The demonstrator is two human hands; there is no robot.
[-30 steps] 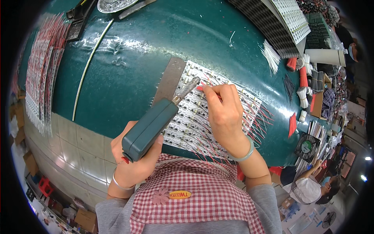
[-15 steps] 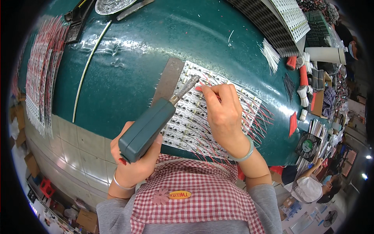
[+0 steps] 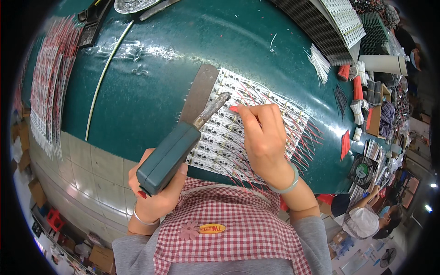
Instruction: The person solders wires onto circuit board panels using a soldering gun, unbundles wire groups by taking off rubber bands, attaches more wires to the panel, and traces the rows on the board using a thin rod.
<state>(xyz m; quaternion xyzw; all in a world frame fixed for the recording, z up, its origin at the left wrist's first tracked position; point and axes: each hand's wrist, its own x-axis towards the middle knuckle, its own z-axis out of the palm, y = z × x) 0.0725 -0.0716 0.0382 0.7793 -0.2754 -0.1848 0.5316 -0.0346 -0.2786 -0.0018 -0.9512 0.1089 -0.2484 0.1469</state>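
My left hand (image 3: 160, 199) is wrapped round the grip of a dark green soldering gun (image 3: 167, 158). Its thick, silvery tip points up and right over a white circuit board panel (image 3: 201, 155) with rows of small black parts. My right hand (image 3: 266, 140) pinches a few red wires (image 3: 234, 109), whose ends stick out left of the fingertips, close to the tip. Whether the tip touches the board, I cannot tell. Thin red and white wires (image 3: 311, 137) trail from the panel's right side. A flat brown-grey metal bar (image 3: 198, 94) lies along its left edge.
Wired strips (image 3: 52, 87) lie at the far left, beside a pale cable (image 3: 104, 73). A foil-like dish (image 3: 133, 4) sits at the back. White wires (image 3: 318, 64), red wires (image 3: 345, 145) and a small fan (image 3: 363, 171) are on the right. Another person (image 3: 362, 222) works at lower right.
The soldering gun has drawn back slightly, down and left, its tip moving away from the red wires. My right hand keeps its pinch and has shifted slightly toward me.
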